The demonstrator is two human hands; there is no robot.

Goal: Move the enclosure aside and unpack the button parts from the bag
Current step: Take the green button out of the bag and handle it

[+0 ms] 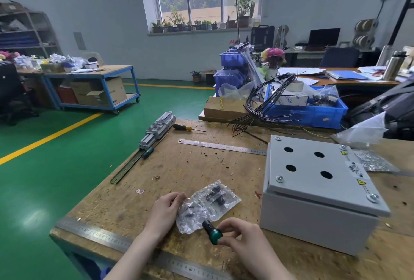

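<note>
A clear plastic bag (pixel 208 205) with dark button parts inside lies on the wooden workbench (pixel 179 174) near its front edge. My left hand (pixel 165 210) pinches the bag's left corner. My right hand (pixel 244 235) grips a green-capped button (pixel 212 232) with a black body, just at the bag's lower edge. The grey metal enclosure (pixel 318 192), its lid drilled with several round holes, stands to the right of the bag, apart from both hands.
A steel ruler (pixel 221 147) lies behind the bag, another ruler (pixel 139 246) along the front edge. DIN rail with terminal blocks (pixel 154 131) and two screwdrivers (pixel 188 127) sit at the left. Black wires (pixel 264 109), a blue crate (pixel 313 111) and bags of screws (pixel 374 160) crowd the back right.
</note>
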